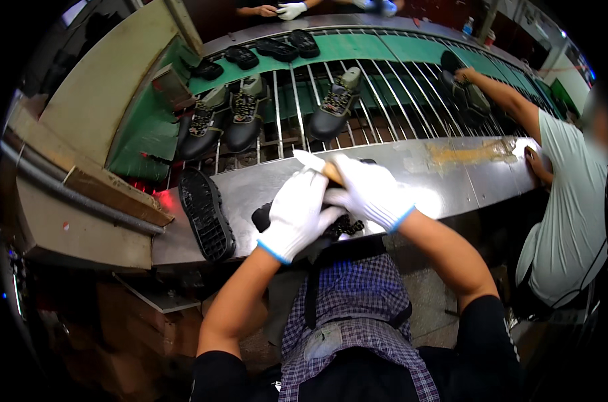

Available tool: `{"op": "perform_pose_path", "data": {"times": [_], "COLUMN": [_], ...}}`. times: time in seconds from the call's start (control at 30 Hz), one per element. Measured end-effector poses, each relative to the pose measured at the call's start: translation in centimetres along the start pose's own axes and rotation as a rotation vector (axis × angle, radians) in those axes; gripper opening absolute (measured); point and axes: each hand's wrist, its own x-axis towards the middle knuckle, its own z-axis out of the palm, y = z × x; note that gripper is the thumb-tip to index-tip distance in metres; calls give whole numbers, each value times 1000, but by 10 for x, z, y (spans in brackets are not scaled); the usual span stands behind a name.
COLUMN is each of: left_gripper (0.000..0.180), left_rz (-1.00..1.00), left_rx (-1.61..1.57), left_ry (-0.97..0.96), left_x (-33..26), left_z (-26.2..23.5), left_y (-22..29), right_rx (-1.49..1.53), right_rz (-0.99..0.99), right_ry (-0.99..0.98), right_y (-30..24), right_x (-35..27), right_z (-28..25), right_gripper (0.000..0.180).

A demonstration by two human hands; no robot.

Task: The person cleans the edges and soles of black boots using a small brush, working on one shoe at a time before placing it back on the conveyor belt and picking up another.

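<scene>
My right hand, in a white glove with a blue cuff, closes round a short tan handle. A pale pointed piece lies in line with the handle; I cannot tell if it is a blade or a glove finger. My left hand, gloved the same way, is closed against the right one, its fingertips partly hidden. Beneath both hands a black shoe lies on the metal bench, mostly covered. Its dark patterned laces show below my right hand.
Left on the bench lies a black shoe sole. Three black and grey lace-up shoes, one apart, stand on the metal roller conveyor. Several soles rest on the green belt behind. At right a co-worker's hand touches footwear.
</scene>
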Motion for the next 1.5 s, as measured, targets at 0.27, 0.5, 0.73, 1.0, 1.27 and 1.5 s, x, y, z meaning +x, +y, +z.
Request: {"op": "perform_pose_path", "data": {"times": [0.27,0.5,0.73,1.0,1.27,1.5], "left_gripper": [92,108,80,93,91,95], "left_rz": [-460,-728,-593,-271,45,370], "left_rx": [16,4,-601,-720,-250,-191], "left_ry": [231,102,582,482,456,271], "left_x": [-168,-155,-68,-27,12,13], "left_z": [-4,18,-98,-59,-37,-1], "left_y": [-8,1,28,50,106,145], "right_rx": [-539,-87,805,1565,1126,724], "right_rz": [461,-71,96,-394,-116,227], "right_ry": [97,216,-87,175,524,319], "right_y": [149,54,14,-33,-3,35], "right_x": [-92,-9,-17,63,-22,-127], "right_z": [12,22,5,-63,-84,-116], "right_gripper": [74,86,73,62,45,40]}}
